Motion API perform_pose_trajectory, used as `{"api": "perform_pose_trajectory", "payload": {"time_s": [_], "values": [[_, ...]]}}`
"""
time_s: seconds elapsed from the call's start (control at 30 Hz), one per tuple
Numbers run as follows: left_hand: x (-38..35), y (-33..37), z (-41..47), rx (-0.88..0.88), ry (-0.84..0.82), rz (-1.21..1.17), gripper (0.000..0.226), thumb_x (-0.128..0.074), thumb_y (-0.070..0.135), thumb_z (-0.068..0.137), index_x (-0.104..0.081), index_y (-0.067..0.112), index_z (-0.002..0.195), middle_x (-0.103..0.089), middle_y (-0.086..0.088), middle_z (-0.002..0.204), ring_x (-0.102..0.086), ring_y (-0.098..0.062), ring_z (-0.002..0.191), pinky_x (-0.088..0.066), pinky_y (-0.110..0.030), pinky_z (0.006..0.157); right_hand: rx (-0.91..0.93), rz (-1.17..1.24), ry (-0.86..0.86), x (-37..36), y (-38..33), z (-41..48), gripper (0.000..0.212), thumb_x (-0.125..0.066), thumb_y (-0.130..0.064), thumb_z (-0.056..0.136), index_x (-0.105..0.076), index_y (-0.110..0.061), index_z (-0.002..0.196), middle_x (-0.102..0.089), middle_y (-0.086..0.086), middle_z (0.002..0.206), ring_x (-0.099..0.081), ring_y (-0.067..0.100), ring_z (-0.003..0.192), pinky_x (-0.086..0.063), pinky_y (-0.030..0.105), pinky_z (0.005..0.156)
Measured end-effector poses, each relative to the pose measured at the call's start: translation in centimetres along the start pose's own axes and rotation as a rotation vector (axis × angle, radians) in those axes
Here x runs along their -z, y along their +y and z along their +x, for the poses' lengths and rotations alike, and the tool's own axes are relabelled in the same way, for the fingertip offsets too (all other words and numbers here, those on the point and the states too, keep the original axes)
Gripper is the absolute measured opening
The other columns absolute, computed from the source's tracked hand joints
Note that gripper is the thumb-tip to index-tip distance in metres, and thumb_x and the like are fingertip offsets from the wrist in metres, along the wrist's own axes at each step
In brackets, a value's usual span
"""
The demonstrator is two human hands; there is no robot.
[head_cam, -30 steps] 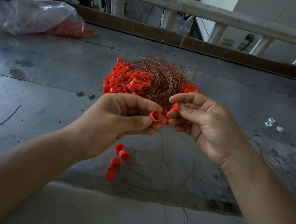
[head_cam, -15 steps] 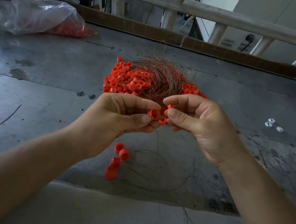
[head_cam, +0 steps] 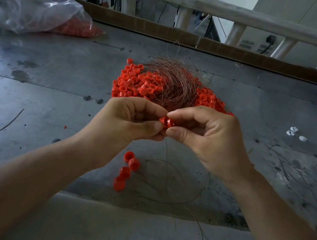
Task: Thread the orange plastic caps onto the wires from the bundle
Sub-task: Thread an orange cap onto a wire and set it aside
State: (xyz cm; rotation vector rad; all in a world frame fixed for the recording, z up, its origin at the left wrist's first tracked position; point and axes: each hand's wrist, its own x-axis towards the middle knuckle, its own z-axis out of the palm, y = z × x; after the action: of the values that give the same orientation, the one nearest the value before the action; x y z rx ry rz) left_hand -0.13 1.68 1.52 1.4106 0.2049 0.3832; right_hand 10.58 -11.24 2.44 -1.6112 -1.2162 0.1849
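Both hands meet above the worktop (head_cam: 55, 88): left hand (head_cam: 126, 123) and right hand (head_cam: 210, 140) fingers pinched together on 1 orange cap (head_cam: 167, 122), a thin wire (head_cam: 166, 149) trailing below.

Glossy plastic, dull metal

Shiny orange plastic caps (head_cam: 132, 83), coppery wire bundle (head_cam: 176, 85), scuffed grey metal table (head_cam: 45, 86), crinkled clear plastic bag (head_cam: 40, 11).
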Motion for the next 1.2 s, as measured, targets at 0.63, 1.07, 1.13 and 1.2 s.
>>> {"api": "perform_pose_trajectory", "payload": {"time_s": [0.63,1.07,1.13,1.2], "values": [[-0.01,0.2,0.11,0.01,0.016,0.004,0.021,-0.062,0.007,0.058,-0.068,0.01,0.079,-0.071,-0.005,0.069,-0.069,-0.014,0.065,-0.053,-0.017,0.059,-0.013,-0.001,0.006,0.03,0.14,0.09,0.022,-0.068,-0.025,0.067,-0.064,-0.028,0.088,-0.066,-0.014,0.084,-0.067,0.003,0.077,-0.052,0.016,0.07],[-0.18,0.2,0.01,-0.022,0.034,0.086,0.022,-0.063,0.008,0.058,-0.069,0.014,0.078,-0.072,-0.003,0.07,-0.069,-0.013,0.065,-0.053,-0.016,0.06,0.029,-0.048,0.026,-0.33,0.14,-0.12,0.021,-0.07,-0.021,0.068,-0.064,-0.026,0.087,-0.067,-0.011,0.08,-0.066,0.004,0.073,-0.052,0.016,0.067],[-0.18,0.19,-0.01,-0.022,0.038,0.088,0.022,-0.063,0.008,0.057,-0.069,0.014,0.077,-0.072,-0.003,0.069,-0.069,-0.013,0.064,-0.053,-0.016,0.059,0.038,-0.063,0.026,-0.33,0.15,-0.13,0.02,-0.072,-0.017,0.069,-0.065,-0.023,0.087,-0.067,-0.011,0.081,-0.066,0.005,0.073,-0.053,0.018,0.068],[-0.17,0.16,0.01,-0.022,0.035,0.094,0.021,-0.063,0.008,0.057,-0.069,0.016,0.076,-0.072,-0.003,0.069,-0.069,-0.013,0.064,-0.053,-0.016,0.059,0.042,-0.086,0.027,-0.28,0.16,-0.14,0.02,-0.073,-0.015,0.069,-0.065,-0.022,0.086,-0.067,-0.01,0.08,-0.066,0.006,0.073,-0.054,0.019,0.067]]}}
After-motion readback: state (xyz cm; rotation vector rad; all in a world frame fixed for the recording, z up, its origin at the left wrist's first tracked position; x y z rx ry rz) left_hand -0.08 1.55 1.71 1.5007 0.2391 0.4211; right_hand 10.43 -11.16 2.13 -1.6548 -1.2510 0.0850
